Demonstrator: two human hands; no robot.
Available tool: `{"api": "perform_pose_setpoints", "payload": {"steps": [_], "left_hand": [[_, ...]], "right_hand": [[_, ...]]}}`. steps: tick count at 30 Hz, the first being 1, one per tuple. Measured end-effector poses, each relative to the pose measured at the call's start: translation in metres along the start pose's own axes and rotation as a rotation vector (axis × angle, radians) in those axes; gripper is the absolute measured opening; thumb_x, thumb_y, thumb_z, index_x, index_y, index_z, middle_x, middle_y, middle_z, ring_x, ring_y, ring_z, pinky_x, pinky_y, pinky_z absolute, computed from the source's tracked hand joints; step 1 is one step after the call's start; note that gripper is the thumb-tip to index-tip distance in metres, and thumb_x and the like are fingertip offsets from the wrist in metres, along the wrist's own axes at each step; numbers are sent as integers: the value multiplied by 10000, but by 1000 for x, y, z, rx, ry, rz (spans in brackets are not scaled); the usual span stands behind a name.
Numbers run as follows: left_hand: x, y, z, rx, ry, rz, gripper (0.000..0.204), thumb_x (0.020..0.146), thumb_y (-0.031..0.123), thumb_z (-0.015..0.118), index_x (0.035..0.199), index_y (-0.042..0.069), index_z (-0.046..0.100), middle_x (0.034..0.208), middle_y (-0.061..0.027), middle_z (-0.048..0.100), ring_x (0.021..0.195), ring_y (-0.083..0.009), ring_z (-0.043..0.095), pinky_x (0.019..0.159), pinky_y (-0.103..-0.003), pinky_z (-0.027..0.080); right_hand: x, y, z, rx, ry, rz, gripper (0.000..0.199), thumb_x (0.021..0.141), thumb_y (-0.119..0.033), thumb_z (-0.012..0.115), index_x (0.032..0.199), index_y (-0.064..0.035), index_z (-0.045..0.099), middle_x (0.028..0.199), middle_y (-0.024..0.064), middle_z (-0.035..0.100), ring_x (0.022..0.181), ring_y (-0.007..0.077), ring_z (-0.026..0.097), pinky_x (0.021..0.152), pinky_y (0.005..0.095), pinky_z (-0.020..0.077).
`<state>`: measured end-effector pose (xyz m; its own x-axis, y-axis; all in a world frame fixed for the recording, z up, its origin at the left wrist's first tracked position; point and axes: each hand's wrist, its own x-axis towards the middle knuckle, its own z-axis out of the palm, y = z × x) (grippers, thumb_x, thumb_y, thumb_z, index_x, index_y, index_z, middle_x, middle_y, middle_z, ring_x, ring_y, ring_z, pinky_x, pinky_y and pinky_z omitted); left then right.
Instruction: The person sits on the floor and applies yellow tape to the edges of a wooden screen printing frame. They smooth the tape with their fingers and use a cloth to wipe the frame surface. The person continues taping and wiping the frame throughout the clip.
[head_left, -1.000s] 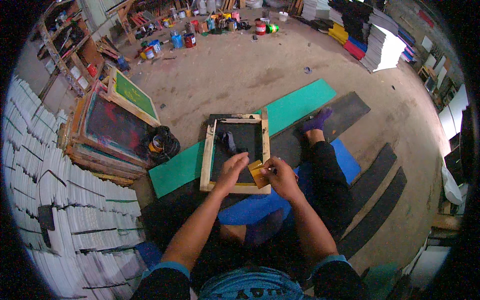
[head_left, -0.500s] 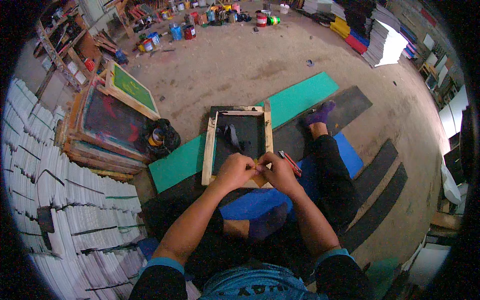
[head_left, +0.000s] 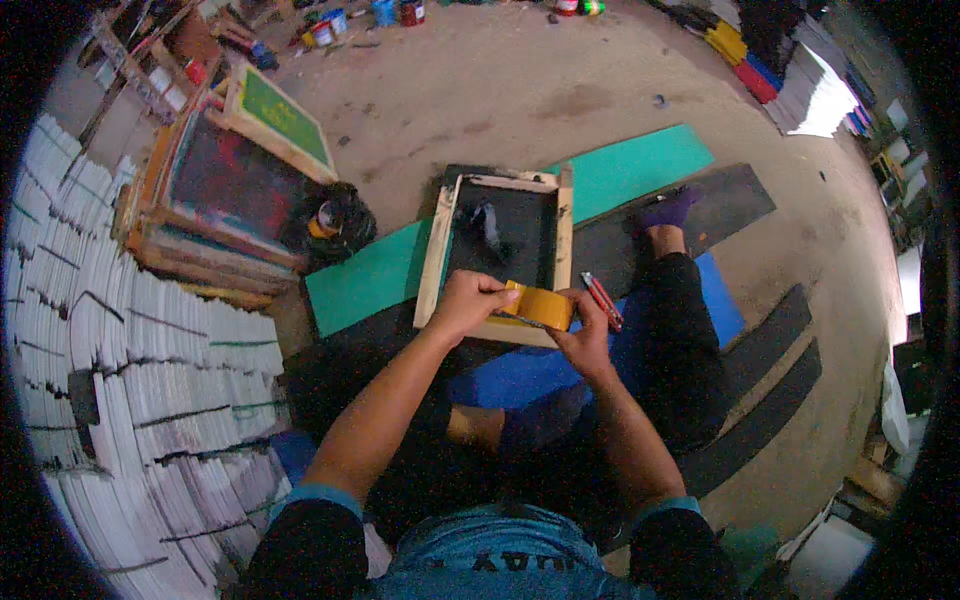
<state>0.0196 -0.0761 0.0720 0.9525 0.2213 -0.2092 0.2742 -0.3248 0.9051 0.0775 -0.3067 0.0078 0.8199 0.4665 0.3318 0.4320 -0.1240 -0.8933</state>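
Amber tape: seemingly a roll, held between both hands, above the near rail of a wooden screen-printing frame; whether tape touches wood cannot be told.
Tape's long axis: left to right, roughly along the near rail, dipping slightly toward the right.
Left hand: thumb and fingertips pinched together on the tape's left end.
Right hand: thumb and fingers parted by the tape's breadth, holding its right end.
Nearer hand: neither; each has one end, so the tape lies rightward from the left grip and leftward from the right.
Red utility knife: just right of the frame, beside the right hand, which is the nearer one.
Inside the frame: a crumpled dark piece, beyond the hands.
Shirt lettering: dark capitals on the blue shirt, partly lost in folds.
Green screen: yellow marks, too small to read.
Paint cans: at the top edge, labels unreadable.
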Motion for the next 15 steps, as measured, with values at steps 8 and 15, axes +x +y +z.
{"api": "perform_pose_setpoints", "payload": {"steps": [8,15], "left_hand": [[-8,-27,-18,-157,46,-137,299,853,228,806,928,-58,761,771,-85,731,678,-127,661,645,-294,517],[-6,-83,-42,-311,24,-246,276,862,203,799,932,-60,755,795,-84,732,693,-128,659,663,-289,521]], "right_hand": [[28,-18,-11,-269,-291,-106,543,673,-1,820,1186,-42,648,1044,124,678,941,264,688,795,334,552],[21,1,-38,-536,-475,-50,569,677,-77,840,1212,-60,646,1055,130,685,967,309,698,812,379,565]]}}
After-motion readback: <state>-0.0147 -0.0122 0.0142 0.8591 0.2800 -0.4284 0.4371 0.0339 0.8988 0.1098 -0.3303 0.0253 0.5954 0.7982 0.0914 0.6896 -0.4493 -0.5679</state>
